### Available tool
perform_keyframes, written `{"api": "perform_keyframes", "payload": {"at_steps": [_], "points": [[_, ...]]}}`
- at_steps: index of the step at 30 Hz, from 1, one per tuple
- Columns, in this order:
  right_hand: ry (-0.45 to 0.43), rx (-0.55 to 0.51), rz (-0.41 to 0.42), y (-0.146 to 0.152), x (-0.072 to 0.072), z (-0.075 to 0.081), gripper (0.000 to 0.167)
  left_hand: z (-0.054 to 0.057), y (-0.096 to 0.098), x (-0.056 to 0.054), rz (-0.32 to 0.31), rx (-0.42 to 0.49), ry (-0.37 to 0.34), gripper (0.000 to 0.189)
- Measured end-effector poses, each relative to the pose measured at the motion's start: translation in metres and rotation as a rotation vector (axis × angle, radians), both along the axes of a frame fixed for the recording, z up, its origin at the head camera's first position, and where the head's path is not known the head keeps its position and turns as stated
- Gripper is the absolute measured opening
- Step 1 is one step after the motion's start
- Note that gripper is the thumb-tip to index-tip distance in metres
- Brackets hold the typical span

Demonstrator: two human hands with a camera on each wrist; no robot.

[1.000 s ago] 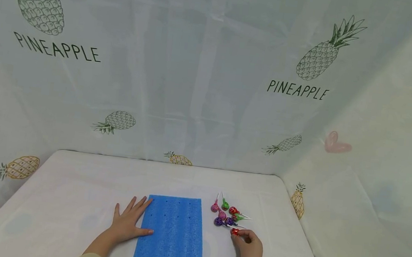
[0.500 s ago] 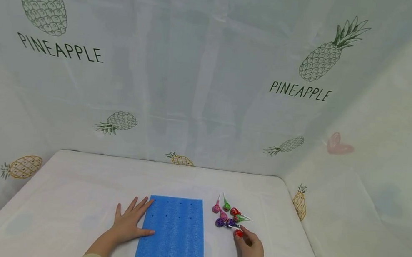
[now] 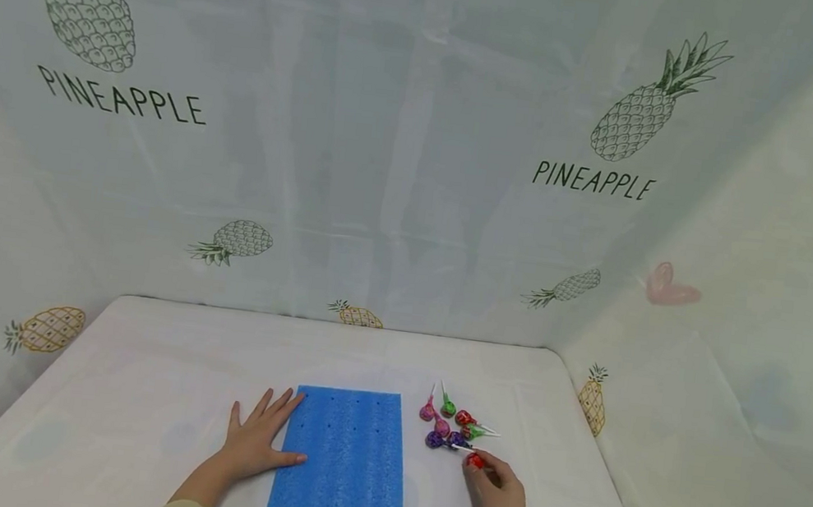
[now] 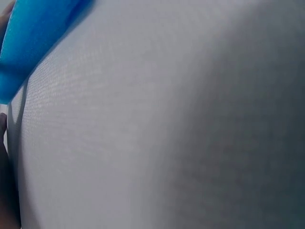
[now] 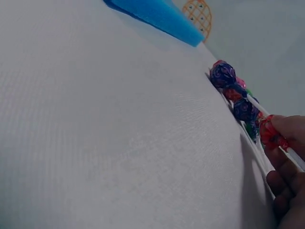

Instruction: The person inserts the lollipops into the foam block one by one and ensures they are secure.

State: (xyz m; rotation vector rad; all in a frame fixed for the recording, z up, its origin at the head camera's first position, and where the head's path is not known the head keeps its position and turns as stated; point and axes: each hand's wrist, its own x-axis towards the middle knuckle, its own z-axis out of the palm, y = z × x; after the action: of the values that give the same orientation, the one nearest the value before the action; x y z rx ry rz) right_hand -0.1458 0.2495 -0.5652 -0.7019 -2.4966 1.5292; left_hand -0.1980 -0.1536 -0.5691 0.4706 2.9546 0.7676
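Note:
A blue foam board (image 3: 346, 470) with rows of small holes lies on the white-covered table. My left hand (image 3: 251, 442) rests with fingers spread on the board's left edge, fingertips and thumb reaching over it. My right hand (image 3: 500, 499) pinches a red-wrapped lollipop (image 5: 268, 132) by its head between thumb and fingers, right of the board. In the right wrist view, its white stick (image 5: 295, 158) points back toward the palm. Just beyond the right hand lies a cluster of lollipops, including a purple lollipop (image 3: 434, 440) and a green lollipop (image 3: 447, 407).
Pink lollipops (image 3: 427, 413) and another red lollipop (image 3: 464, 417) lie in the same cluster, sticks pointing various ways. A pineapple-print curtain (image 3: 401, 162) hangs behind the table (image 3: 203, 348), and more fabric hangs along the right side.
My right hand has drawn slightly right and toward me with the red lollipop, away from the cluster. My left hand stays on the board. The head view has shifted a little.

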Motion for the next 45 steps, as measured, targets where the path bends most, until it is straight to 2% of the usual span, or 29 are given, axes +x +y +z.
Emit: {"api": "perform_keyframes", "payload": {"at_steps": [7, 12, 15, 25, 34, 39, 45], "points": [[0.035, -0.071, 0.014, 0.005, 0.000, 0.012, 0.032, 0.000, 0.000, 0.001, 0.011, 0.013, -0.001, 0.109], [0.086, -0.190, 0.024, -0.003, 0.000, 0.022, 0.034, -0.004, 0.000, 0.002, 0.013, 0.033, 0.041, 0.109], [0.108, -0.248, 0.062, -0.012, -0.002, 0.024, 0.035, -0.008, -0.001, 0.001, 0.007, 0.033, 0.059, 0.109], [0.106, -0.285, 0.168, -0.048, -0.013, 0.024, 0.033, -0.006, 0.000, -0.001, 0.014, 0.005, 0.009, 0.111], [0.187, -0.353, 0.321, -0.078, -0.027, 0.037, 0.034, -0.006, -0.002, -0.001, 0.013, 0.003, 0.007, 0.111], [0.185, -0.413, 0.374, -0.096, -0.040, 0.042, 0.033, -0.008, -0.003, -0.002, 0.019, 0.016, 0.019, 0.110], [0.181, -0.388, 0.399, -0.112, -0.050, 0.045, 0.031, -0.012, -0.003, -0.002, 0.035, 0.026, -0.003, 0.119]]}}
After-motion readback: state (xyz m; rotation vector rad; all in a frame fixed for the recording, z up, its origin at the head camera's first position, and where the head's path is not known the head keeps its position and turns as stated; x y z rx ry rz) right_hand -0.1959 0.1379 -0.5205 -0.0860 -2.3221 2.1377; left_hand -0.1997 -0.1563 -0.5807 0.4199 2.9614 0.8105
